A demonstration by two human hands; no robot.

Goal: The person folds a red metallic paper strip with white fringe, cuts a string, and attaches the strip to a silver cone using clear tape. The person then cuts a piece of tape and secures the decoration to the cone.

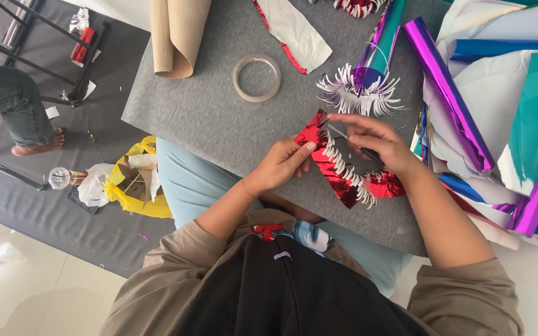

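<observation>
My left hand (284,163) pinches the upper end of a shiny red foil strip (339,168) whose one edge is cut into a white fringe. My right hand (376,144) grips small scissors (350,138), blades at the strip's fringed edge near the top. The strip curves down to a crumpled red end (384,185) under my right wrist. Both hands work over a grey felt mat (219,118) on my lap.
A tape roll (256,78) and a brown paper roll (179,34) lie on the mat's far side. A purple fringed foil piece (362,90) sits just beyond my hands. Foil rolls and sheets (499,106) pile at right. Another person's leg (14,106) and a yellow bag (135,180) are at left.
</observation>
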